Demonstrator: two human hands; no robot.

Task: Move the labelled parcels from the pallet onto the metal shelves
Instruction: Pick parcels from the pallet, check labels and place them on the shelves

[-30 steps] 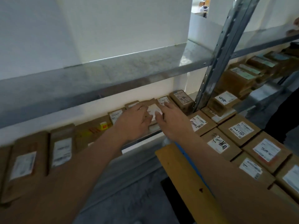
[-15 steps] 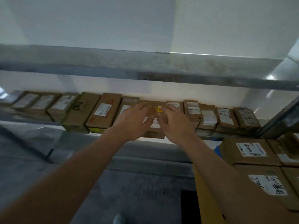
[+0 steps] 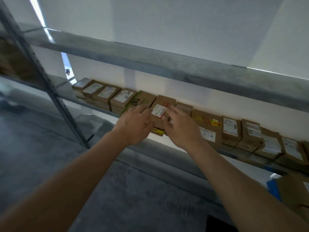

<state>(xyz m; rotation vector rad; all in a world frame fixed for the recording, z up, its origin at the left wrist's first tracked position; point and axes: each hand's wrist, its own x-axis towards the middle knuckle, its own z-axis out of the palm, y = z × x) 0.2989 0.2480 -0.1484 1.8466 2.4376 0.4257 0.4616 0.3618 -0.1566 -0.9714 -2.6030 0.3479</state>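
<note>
a long metal shelf (image 3: 103,109) holds a row of brown parcels (image 3: 230,131). both hands rest flat, fingers straight, on one labelled parcel (image 3: 163,106) mid-row: left hand (image 3: 136,125) on its left side, right hand (image 3: 181,129) on its right.

A white wall (image 3: 167,22) fills the upper part of the view, running behind the racking; a bright gap (image 3: 67,67) opens in it at the left, with a small dark object showing inside, too small to tell what; below lies a grey concrete floor (image 3: 125,198), mottled and dull; a blue strip (image 3: 274,190) shows at the right edge; a dark patch (image 3: 219,223) sits at the bottom
</note>
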